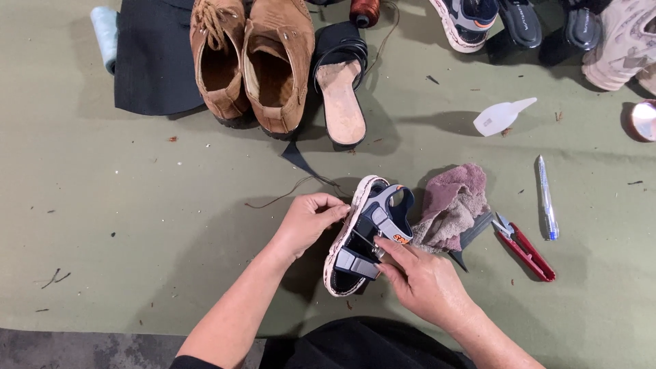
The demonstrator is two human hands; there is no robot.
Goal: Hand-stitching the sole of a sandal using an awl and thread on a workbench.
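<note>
Both hands work on a small navy and grey sandal (365,232) with a pale sole, held tipped on its side just above an olive-green cloth surface (137,191). The left hand (307,222) closes on the sole's outer edge near the toe end, fingers curled and pressed against the rim. The right hand (424,280) comes in from the opposite side, thumb and forefinger pinched together on something small and metallic at the grey straps; what that is cannot be made out.

Just right of the grip lies a crumpled pinkish rag (454,205), touching the sandal's far side. Beyond the rag sit red-handled thread snips (526,249), and further right a clear pen (547,198). Up and to the right of the grip a white squeeze bottle (502,116) lies on its side. A thin brown thread (287,195) trails across the cloth just above the left hand.

Well above the grip, at the far edge, stands a pair of tan suede shoes (253,61), a black slipper with a beige insole (340,89) beside them, and a dark folded fabric (154,58) to their left. More footwear crowds the upper right corner. The cloth is flecked with scraps and lint, and a grey floor strip (82,348) shows at its near edge.
</note>
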